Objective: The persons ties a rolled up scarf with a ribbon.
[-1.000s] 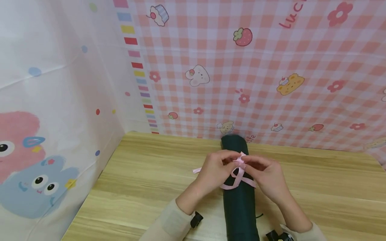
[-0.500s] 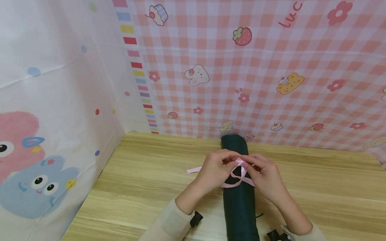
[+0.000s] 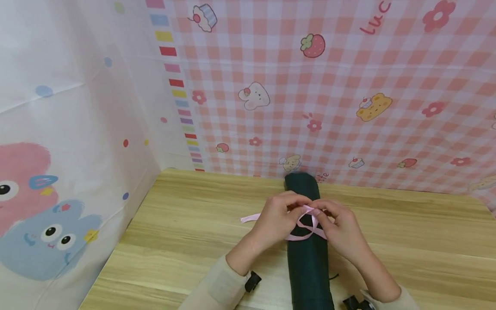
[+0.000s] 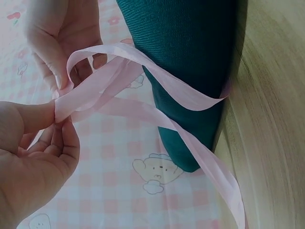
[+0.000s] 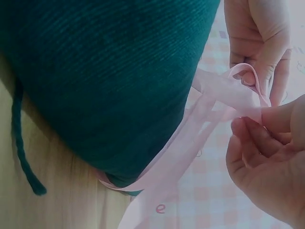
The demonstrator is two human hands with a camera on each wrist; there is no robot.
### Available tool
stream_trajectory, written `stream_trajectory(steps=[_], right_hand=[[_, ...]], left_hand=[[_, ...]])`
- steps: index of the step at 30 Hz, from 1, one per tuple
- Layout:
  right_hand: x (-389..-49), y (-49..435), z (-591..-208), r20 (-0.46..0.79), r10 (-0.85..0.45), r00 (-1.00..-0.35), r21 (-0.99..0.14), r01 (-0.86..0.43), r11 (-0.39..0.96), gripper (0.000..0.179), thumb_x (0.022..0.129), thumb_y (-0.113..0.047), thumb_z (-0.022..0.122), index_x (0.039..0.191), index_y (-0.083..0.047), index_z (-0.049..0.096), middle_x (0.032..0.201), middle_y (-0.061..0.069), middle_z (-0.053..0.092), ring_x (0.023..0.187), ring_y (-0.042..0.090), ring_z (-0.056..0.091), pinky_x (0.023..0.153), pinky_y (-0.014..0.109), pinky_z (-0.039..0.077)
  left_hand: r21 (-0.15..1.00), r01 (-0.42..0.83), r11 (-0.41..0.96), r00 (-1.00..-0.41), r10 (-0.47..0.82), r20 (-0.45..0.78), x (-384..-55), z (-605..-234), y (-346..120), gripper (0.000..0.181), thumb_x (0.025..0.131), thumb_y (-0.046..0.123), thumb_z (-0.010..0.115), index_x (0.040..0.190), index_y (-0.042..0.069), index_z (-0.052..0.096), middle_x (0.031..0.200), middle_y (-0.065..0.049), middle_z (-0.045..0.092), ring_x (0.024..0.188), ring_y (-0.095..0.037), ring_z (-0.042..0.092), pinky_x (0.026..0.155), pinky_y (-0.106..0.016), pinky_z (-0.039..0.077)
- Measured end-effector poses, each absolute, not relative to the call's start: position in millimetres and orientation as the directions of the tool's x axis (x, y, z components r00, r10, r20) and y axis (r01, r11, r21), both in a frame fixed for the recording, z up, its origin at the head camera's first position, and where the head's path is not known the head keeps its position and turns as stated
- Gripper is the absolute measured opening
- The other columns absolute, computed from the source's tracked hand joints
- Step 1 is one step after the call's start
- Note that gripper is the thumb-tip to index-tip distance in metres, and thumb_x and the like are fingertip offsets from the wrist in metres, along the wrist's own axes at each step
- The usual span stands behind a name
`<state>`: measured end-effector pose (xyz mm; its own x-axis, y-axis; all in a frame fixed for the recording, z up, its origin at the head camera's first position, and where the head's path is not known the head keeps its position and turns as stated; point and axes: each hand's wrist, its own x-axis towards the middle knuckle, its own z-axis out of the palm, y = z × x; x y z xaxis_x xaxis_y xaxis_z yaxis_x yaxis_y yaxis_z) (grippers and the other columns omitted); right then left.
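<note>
A long dark green roll of ribbed fabric [image 3: 308,271] lies lengthwise on the table. Pink ribbon [image 3: 298,237] passes around it and rises in loose loops above its top. Between thumb and fingers, my left hand [image 3: 280,217] pinches the ribbon just over the roll. My right hand [image 3: 342,224] pinches it from the other side, the fingertips of both hands nearly meeting. Seen from the left wrist, a ribbon loop [image 4: 107,50] stands up by the fingers and a loose tail [image 4: 217,176] hangs down. The crossing of the ribbon is partly hidden by the fingers.
The wooden table [image 3: 186,241] spreads to both sides. A pink checked cloth [image 3: 333,86] hangs behind its far edge, and a white printed cloth [image 3: 77,129] hangs at the left. A dark green cord [image 5: 24,148] sticks out beside the roll.
The pinched ribbon between my fingertips has come slightly lower, and its upright end no longer shows above them. A ribbon tail reaches farther left past my left hand. The roll stays put.
</note>
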<state>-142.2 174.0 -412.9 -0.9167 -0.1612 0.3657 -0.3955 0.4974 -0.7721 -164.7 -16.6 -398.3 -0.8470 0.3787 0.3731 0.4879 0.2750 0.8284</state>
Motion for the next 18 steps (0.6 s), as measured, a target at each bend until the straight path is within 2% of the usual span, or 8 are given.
stream_trajectory(steps=[3, 7, 12, 18], right_hand=[[-141.9, 174.6, -412.5, 0.311, -0.14, -0.94, -0.804, -0.338, 0.489, 0.017, 0.102, 0.001, 0.064, 0.11, -0.006, 0.078, 0.107, 0.005, 0.076, 0.094, 0.015, 0.066, 0.082, 0.023, 0.053], [-142.0, 176.6, -411.7, 0.249, -0.125, -0.96, -0.856, -0.279, 0.435, 0.017, 0.103, -0.003, 0.064, 0.114, -0.004, 0.078, 0.106, 0.008, 0.077, 0.083, 0.014, 0.066, 0.07, 0.022, 0.053], [-141.7, 179.5, -411.6, 0.22, -0.133, -0.966, -0.903, -0.253, 0.347, 0.02, 0.103, -0.003, 0.065, 0.119, 0.0, 0.075, 0.103, 0.012, 0.076, 0.078, 0.012, 0.065, 0.063, 0.023, 0.054], [-140.3, 181.9, -411.9, 0.261, -0.161, -0.952, -0.91, -0.299, 0.286, 0.017, 0.098, 0.007, 0.066, 0.111, 0.001, 0.076, 0.104, 0.014, 0.075, 0.089, 0.01, 0.069, 0.075, 0.023, 0.058]], left_hand=[[0.828, 0.49, 0.271, -0.846, 0.379, 0.376, -164.7, -398.6, -16.5, 0.017, 0.098, -0.003, 0.069, 0.112, 0.002, 0.078, 0.101, -0.006, 0.073, 0.088, -0.007, 0.063, 0.078, -0.021, 0.057], [0.829, 0.49, 0.271, -0.847, 0.375, 0.378, -164.9, -399.3, -16.8, 0.017, 0.098, -0.003, 0.069, 0.111, 0.002, 0.078, 0.1, -0.005, 0.072, 0.085, -0.008, 0.062, 0.075, -0.02, 0.057], [0.834, 0.483, 0.267, -0.851, 0.367, 0.375, -165.5, -400.0, -17.1, 0.017, 0.098, -0.004, 0.068, 0.11, 0.004, 0.079, 0.099, -0.003, 0.072, 0.084, -0.008, 0.061, 0.073, -0.02, 0.056], [0.836, 0.476, 0.274, -0.857, 0.359, 0.37, -166.0, -400.8, -16.4, 0.017, 0.098, -0.004, 0.069, 0.111, 0.003, 0.078, 0.098, -0.003, 0.072, 0.083, -0.007, 0.061, 0.072, -0.02, 0.057]])
